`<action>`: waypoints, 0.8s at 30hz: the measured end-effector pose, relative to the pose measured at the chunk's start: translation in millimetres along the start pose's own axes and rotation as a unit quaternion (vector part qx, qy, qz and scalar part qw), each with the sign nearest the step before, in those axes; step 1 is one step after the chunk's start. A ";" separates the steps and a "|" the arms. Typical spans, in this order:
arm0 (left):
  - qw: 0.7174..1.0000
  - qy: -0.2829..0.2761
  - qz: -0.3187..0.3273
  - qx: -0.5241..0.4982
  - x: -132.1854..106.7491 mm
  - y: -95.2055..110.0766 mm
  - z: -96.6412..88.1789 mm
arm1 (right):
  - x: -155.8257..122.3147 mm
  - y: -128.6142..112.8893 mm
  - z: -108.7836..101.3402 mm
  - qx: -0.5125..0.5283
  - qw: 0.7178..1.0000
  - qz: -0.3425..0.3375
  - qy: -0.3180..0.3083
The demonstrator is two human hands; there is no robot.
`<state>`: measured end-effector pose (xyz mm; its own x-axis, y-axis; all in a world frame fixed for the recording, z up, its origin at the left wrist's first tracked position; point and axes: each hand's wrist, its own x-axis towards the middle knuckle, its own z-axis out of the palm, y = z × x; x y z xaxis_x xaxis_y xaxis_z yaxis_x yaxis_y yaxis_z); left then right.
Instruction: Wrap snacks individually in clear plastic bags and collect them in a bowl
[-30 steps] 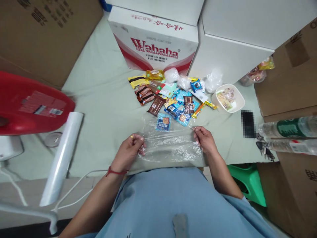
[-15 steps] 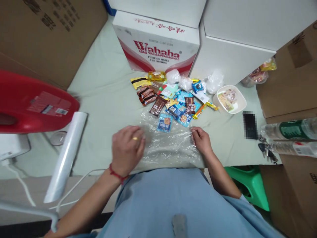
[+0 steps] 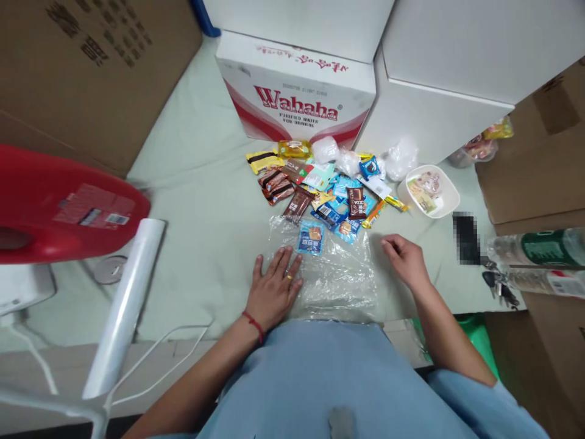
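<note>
A crinkled sheet of clear plastic film [image 3: 340, 277] lies flat on the pale green cloth in front of me. My left hand [image 3: 274, 289] rests flat on its left part, fingers stretched out and spread. Just off the film's right edge is my right hand [image 3: 404, 259], with loosely curled fingers that hold nothing. A small blue snack packet [image 3: 311, 237] sits at the film's far edge, just beyond my left fingertips. Behind it lies a pile of several wrapped snacks [image 3: 320, 183].
A Wahaha carton [image 3: 297, 91] and white boxes stand behind the snacks. A white bowl [image 3: 429, 190] sits at right, with a phone [image 3: 465, 238], keys and water bottles [image 3: 534, 247] further right. A film roll [image 3: 125, 305] and a red object [image 3: 64, 204] lie at left.
Both hands let go of the film they held stretched between them. It now lies on the cloth, and my left hand has moved right and flattened onto it.
</note>
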<state>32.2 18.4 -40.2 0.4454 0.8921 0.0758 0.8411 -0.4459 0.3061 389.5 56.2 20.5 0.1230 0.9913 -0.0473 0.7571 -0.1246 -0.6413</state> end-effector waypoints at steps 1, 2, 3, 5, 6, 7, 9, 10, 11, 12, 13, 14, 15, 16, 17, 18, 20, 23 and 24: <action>1.000 0.001 -0.001 0.001 -0.2 0.5 0.0 | 19.3 -16.3 1.5 -0.038 0.997 -0.068 -0.019; 1.000 0.001 -0.002 0.002 -0.1 0.7 0.3 | 39.7 -35.0 6.3 -0.076 0.987 -0.133 -0.050; 1.000 0.001 -0.003 0.003 0.3 0.7 0.6 | 60.0 -55.0 14.1 -0.123 0.972 -0.182 -0.083; 1.000 -0.001 -0.004 0.004 0.9 0.6 0.9 | 96.5 -94.7 36.2 -0.209 0.933 -0.258 -0.139; 1.000 -0.001 -0.003 0.004 1.0 0.5 0.9 | 111.3 -112.4 48.8 -0.230 0.913 -0.296 -0.163; 1.000 0.000 -0.003 0.004 0.8 0.3 0.8 | 123.1 -127.7 61.2 -0.240 0.893 -0.333 -0.187; 1.000 0.004 -0.004 0.001 0.1 0.1 0.5 | 138.0 -149.5 82.1 -0.258 0.860 -0.378 -0.228; 1.000 0.008 -0.005 -0.001 -0.3 0.0 0.2 | 141.4 -155.8 89.4 -0.268 0.850 -0.384 -0.242; 1.000 0.011 -0.006 -0.005 -0.6 -0.2 0.1 | 142.6 -159.3 94.5 -0.282 0.844 -0.381 -0.252; 1.000 0.014 -0.006 -0.009 -0.8 -0.3 -0.1 | 142.2 -160.3 97.1 -0.299 0.841 -0.370 -0.257; 1.000 0.016 -0.007 -0.015 -0.7 -0.4 -0.3 | 140.7 -159.4 97.5 -0.317 0.842 -0.352 -0.259; 1.000 0.018 -0.007 -0.021 -0.6 -0.6 -0.6 | 138.8 -156.8 95.8 -0.334 0.844 -0.330 -0.259; 0.999 0.019 -0.007 -0.028 -0.2 -0.7 -0.8 | 136.9 -152.9 92.4 -0.349 0.846 -0.306 -0.262; 0.999 0.020 -0.006 -0.035 0.1 -0.8 -1.2 | 135.6 -148.1 87.5 -0.359 0.848 -0.284 -0.268; 0.999 0.021 -0.006 -0.043 0.5 -0.9 -1.5 | 135.2 -142.6 81.5 -0.361 0.851 -0.265 -0.275; 0.999 0.022 -0.006 -0.049 0.8 -1.1 -1.8 | 136.0 -136.4 74.5 -0.355 0.857 -0.250 -0.278; 0.998 0.023 -0.007 -0.060 1.2 -1.3 -2.3 | 141.1 -122.5 58.8 -0.321 0.884 -0.221 -0.257; 0.997 0.021 -0.010 -0.069 1.0 -1.8 -2.2 | 152.5 -98.6 33.7 -0.241 0.948 -0.136 -0.155; 0.997 0.020 -0.010 -0.071 0.9 -1.8 -2.0 | 155.6 -90.0 25.6 -0.205 0.966 -0.097 -0.123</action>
<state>30.4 20.2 -38.8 0.4137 0.9043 0.1052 0.7963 -0.4155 0.4397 324.1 222.8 51.2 -0.1647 0.9716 -0.1698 0.9474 0.1079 -0.3015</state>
